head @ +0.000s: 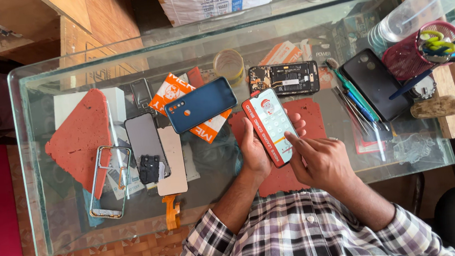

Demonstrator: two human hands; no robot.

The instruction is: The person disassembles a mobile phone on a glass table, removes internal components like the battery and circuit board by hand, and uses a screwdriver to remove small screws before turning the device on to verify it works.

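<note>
The left hand (255, 152) grips a phone (269, 127) from its left edge, fingers wrapped behind it and fingertips showing on the right side, holding it above the glass table (49, 160) with its lit screen facing up. The right hand (321, 161) is not closed on anything: its forefinger stretches out and touches the lower right part of the screen, the other fingers loosely curled. The two hands sit close together, either side of the phone, over a red mat (306, 115) lying on the glass. Just to the left rests a dark blue phone back cover (201, 105) on top of an orange and white packet (172, 91). Further left lie a phone with a grey blank screen (143, 138), a clear phone frame (109, 179) and a red triangular pad (77, 138). Behind the held phone sits an opened phone with its insides bare (284, 79) and a small roll of tape (228, 65). To the right are a black phone back (374, 83), several slim tools (357, 103) and a pink mesh holder (424, 50) with pens.
</note>
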